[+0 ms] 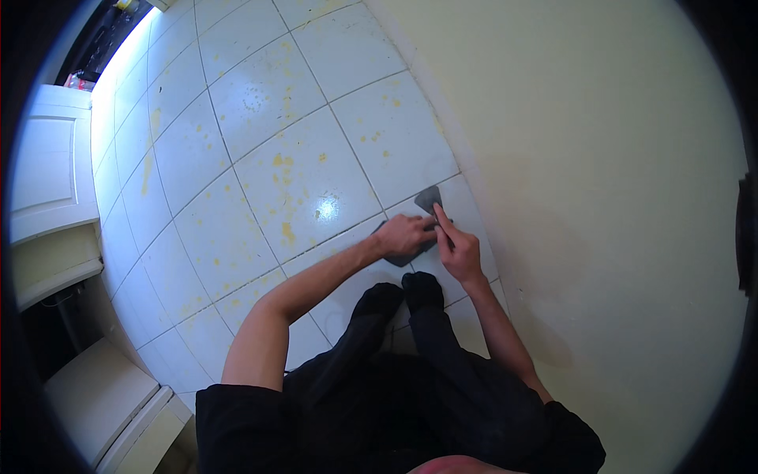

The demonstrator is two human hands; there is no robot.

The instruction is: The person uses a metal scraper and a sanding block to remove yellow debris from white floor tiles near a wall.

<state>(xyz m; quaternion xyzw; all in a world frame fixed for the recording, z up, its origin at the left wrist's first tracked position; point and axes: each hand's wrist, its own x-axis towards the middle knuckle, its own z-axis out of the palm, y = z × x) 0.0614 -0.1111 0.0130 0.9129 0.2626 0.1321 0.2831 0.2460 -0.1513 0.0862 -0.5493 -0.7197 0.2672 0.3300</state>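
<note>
In front of my feet, my right hand (460,252) grips a putty knife (428,200), its grey blade pointing away from me over the white floor tiles, near the wall. The forefinger lies along the tool towards the blade. Close against it, my left hand (407,234) reaches in from the left, its fingers touching the tool or the right hand's fingers. Under the left hand lies a dark flat thing (402,259), perhaps a cloth; whether the left hand grips it is hidden. Yellow spots (287,231) mark the tiles (254,201) to the left.
A plain wall (592,178) rises along the right side. My feet in black socks (423,290) stand just below my hands. At the left are white cabinets (53,160), one with a dark opening (59,323). A bottle-like item (80,82) lies at the upper left.
</note>
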